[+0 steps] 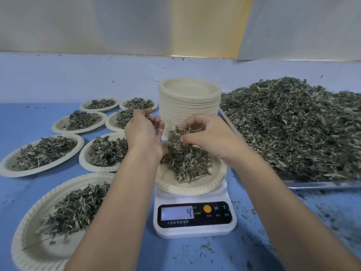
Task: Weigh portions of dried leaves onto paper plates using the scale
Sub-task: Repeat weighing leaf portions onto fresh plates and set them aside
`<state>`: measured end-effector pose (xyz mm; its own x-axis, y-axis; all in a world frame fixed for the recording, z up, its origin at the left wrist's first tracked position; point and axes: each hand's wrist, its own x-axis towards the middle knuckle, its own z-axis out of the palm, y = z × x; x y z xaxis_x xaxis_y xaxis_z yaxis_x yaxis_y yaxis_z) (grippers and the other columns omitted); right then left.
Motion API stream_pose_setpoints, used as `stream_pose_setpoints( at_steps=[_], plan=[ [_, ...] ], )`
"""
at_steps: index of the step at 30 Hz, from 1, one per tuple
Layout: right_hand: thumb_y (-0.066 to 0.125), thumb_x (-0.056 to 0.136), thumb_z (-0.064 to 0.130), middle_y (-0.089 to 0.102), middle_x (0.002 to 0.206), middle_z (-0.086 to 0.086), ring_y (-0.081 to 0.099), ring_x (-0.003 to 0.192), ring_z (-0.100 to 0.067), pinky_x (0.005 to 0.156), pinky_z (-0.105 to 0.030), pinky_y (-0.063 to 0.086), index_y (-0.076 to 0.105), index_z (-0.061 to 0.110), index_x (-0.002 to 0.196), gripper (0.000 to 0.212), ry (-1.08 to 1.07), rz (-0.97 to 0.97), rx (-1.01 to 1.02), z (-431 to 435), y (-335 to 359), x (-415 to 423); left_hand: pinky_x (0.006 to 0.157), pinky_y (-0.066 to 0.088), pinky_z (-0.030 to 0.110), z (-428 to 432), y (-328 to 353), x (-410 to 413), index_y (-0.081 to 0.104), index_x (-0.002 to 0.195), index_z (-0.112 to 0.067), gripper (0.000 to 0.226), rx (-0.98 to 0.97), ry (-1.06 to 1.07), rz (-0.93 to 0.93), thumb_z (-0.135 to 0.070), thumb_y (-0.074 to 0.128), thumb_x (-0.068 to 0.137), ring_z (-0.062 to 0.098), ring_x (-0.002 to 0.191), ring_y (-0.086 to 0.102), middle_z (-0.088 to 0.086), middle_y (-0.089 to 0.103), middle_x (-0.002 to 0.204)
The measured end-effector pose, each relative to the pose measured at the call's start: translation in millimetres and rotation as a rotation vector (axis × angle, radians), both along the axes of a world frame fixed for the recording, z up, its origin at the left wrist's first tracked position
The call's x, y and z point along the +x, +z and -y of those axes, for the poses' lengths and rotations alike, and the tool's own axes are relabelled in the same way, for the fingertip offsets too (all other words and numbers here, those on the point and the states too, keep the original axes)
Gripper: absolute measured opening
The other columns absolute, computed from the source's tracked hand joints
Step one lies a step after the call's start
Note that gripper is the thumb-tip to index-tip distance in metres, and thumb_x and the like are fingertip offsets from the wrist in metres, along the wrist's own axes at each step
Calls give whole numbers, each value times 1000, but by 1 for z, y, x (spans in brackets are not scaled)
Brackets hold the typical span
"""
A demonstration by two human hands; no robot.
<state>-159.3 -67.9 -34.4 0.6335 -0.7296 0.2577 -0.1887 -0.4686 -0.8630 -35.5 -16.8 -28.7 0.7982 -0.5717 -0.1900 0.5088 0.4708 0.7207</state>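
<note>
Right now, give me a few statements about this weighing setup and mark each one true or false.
1. The scale shows 4 on its display. True.
2. The right hand pinches dried leaves above the plate on the scale. True.
3. That plate is empty. False: a mound of leaves already lies on it.
4. The stack of empty plates stands behind the scale. True.
5. The bulk supply of leaves lies on the person's left. False: the loose heap lies on a metal tray on the right, and the filled plates are on the left.
</note>
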Motion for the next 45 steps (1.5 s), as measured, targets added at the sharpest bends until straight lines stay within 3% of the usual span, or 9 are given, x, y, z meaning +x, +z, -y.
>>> stream_pose_setpoints(
  at_steps=[3,8,11,15,19,25,31,38,45],
  plan=[
    [79,73,18,69,72,13,62,74,-3,79,-26,52,74,32,78,16,34,-133,-76,0,1,-2,42,40,14,-1,0,-1,56,77,-11,28,10,-1,25,-12,37,96,8,47,44,-2,42,60],
    [76,77,20,61,54,29,53,55,12,52,-3,37,78,30,86,14,82,-272,-168,0,1,-4,38,32,14,-2,0,-1,55,78,-12,28,30,-12,51,-13,35,97,7,42,37,-3,41,58],
    [73,81,20,61,53,28,53,51,10,49,-3,36,77,29,88,12,82,-234,-174,-2,2,-5,37,31,15,-3,1,-1,56,78,-12,28,38,-23,40,-13,36,97,8,45,36,-3,41,59],
    [72,82,22,72,77,17,65,77,2,72,-12,49,76,31,83,10,-15,-83,-177,1,2,-4,38,31,16,-5,2,-1,55,75,-11,27,24,-52,-3,-12,38,95,9,45,37,-1,44,58],
    [71,84,16,73,82,13,66,85,-1,86,-21,51,73,32,79,17,-63,103,-106,3,3,-3,36,23,17,-6,1,-1,47,72,-12,24,-7,-146,-26,-12,36,93,9,40,31,-2,39,56],
    [71,83,10,71,71,17,63,73,7,72,-8,47,72,29,78,20,-4,224,26,1,4,-2,34,18,18,-6,0,-1,38,66,-17,26,7,-198,19,-17,36,92,9,34,24,-5,34,47],
    [72,81,11,71,71,9,63,75,-3,86,-26,51,73,27,73,18,18,102,36,0,3,-3,33,20,18,-4,0,1,35,61,-19,39,-4,-180,32,-29,40,99,8,34,25,-6,34,49],
    [69,84,7,68,64,10,61,57,-1,63,-15,49,71,23,79,17,33,91,63,1,3,-3,34,27,16,-2,-3,2,36,62,-16,37,-23,-162,2,-20,43,97,8,40,35,1,48,62],
    [68,85,10,70,67,10,65,53,-7,57,-12,45,71,22,83,13,6,28,17,1,-1,-3,33,19,17,-6,-2,0,37,59,-19,35,2,-248,72,-21,45,93,7,34,28,-7,38,44]
  ],
)
